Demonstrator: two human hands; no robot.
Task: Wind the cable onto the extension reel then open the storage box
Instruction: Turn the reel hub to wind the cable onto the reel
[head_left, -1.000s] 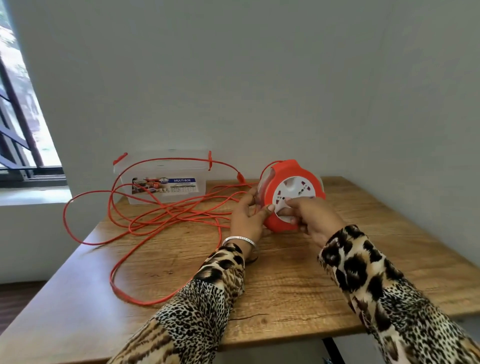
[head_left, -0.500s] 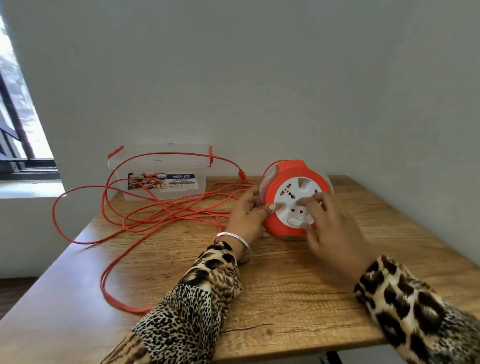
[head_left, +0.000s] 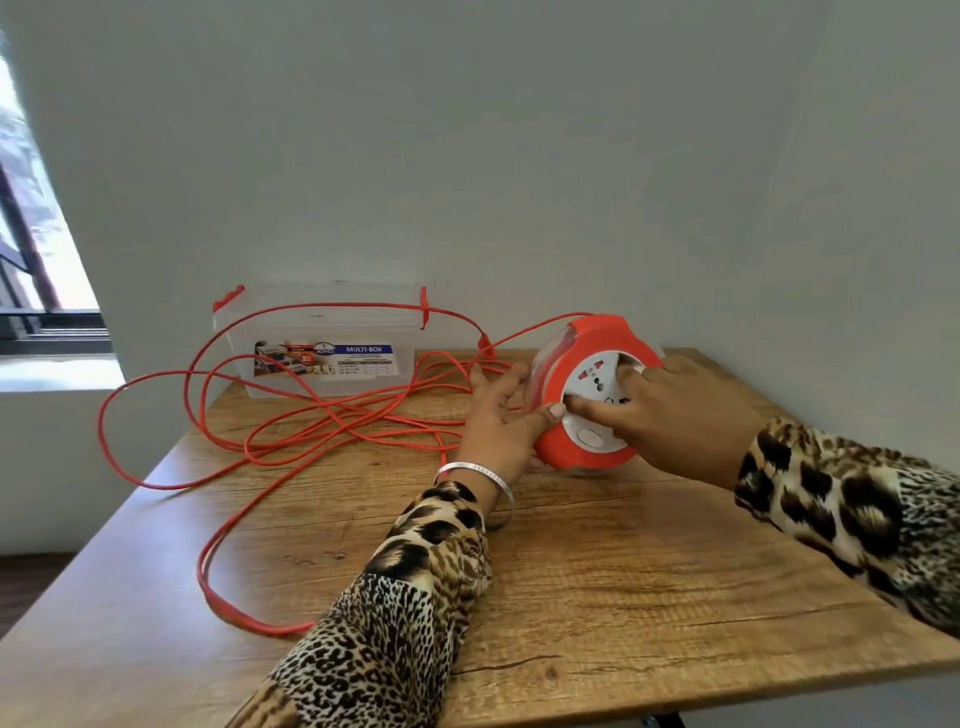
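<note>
Steadying the reel (head_left: 582, 395) with curled left hand (head_left: 498, 415), right hand (head_left: 680, 415) fingers spread on its face, loose cable (head_left: 311, 415) could snag the box (head_left: 322, 348).

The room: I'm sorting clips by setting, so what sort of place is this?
Probably a plain room in a home or office, not a workshop: a wooden table set in a corner of bare white walls, and a barred window on the left.
</note>
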